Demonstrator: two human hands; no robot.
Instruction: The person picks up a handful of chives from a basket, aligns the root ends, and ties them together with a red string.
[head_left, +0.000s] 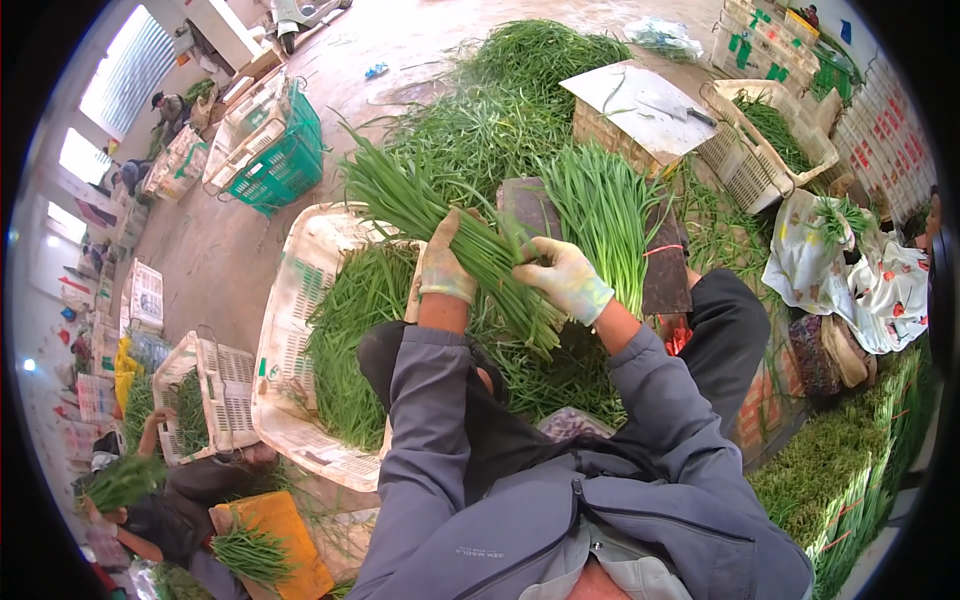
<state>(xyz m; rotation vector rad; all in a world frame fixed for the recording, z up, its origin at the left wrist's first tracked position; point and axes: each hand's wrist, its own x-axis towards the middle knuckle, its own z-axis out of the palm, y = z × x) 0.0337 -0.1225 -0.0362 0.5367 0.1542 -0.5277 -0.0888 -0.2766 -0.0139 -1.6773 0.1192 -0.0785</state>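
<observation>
Head view: your left hand (pixel 447 262) has its fingers clamped around the green bunch (pixel 488 262), right of the white crate (pixel 268 400); your right hand's (pixel 565 280) grip you cannot tell. Probably light, floppy, easily bruised: hold mid-stalk, gently.

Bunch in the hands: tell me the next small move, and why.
Probably draw a stray blade out of the bunch with the right hand. The left hand is wrapped around the bunch, the right fingers are at its side, and its blades look ragged, while the laid-out stalks nearby lie neatly lined up.
</observation>
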